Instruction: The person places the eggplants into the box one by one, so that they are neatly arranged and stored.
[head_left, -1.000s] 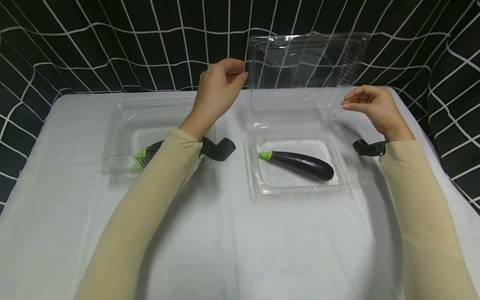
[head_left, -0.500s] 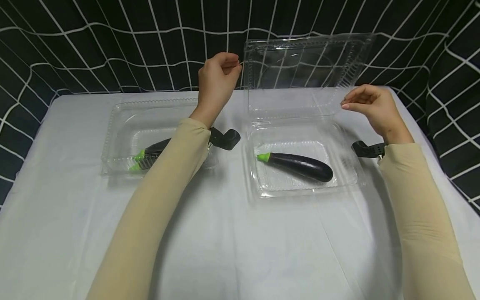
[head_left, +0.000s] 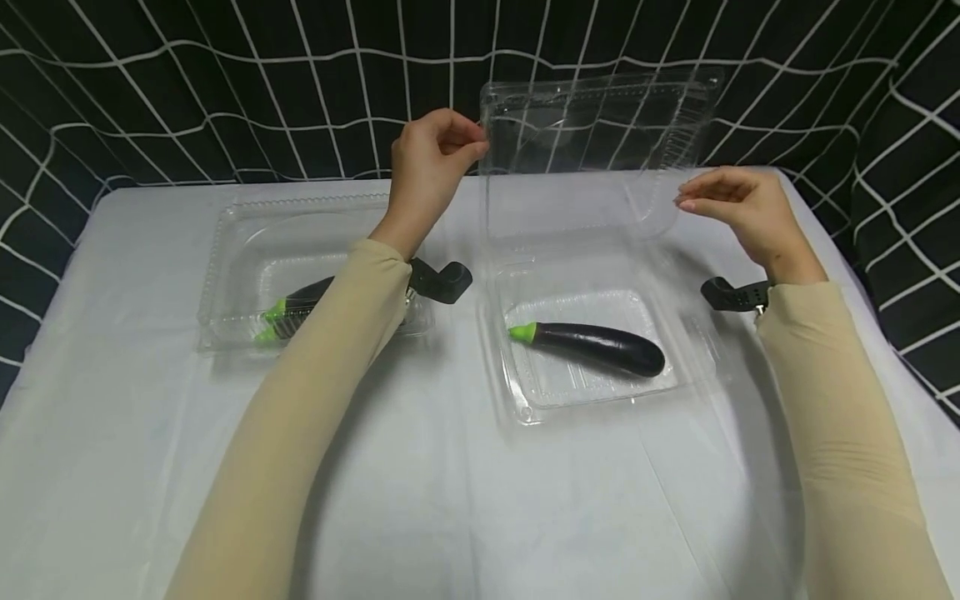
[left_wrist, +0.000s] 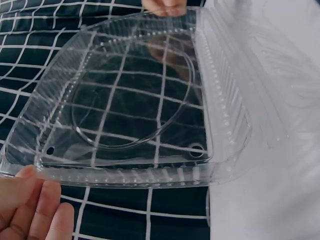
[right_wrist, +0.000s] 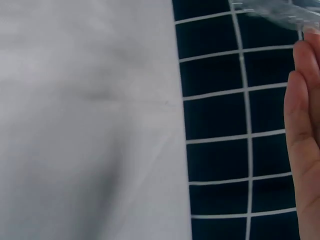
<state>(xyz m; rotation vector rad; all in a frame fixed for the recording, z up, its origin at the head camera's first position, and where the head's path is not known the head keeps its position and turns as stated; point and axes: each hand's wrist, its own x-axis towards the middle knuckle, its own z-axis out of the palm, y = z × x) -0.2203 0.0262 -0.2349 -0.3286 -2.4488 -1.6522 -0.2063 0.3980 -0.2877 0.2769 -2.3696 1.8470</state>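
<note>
A clear plastic clamshell container [head_left: 525, 414] lies on the white cloth with its lid [head_left: 570, 150] raised at the back. Inside its base rests one dark eggplant [head_left: 600, 346] with a green stem end, pointing left. My left hand [head_left: 431, 171] pinches the lid's left edge, seen closely in the left wrist view, where thumb and fingertips [left_wrist: 50, 192] meet at a corner. At the lid's opposite side, my right hand [head_left: 738, 212] pinches the edge between thumb and fingers. In the right wrist view its fingers [right_wrist: 300, 105] reach up to a strip of clear plastic.
A second clear container [head_left: 225, 258] stands at left, with a dark eggplant [head_left: 303, 298] inside, partly hidden behind my left forearm. White netting over dark fabric [head_left: 300, 92] rises just behind the table's back edge.
The right container has slid a little toward me at its front, and the eggplant has shifted with it. The lid has moved slightly left, and my right hand has followed slightly left.
</note>
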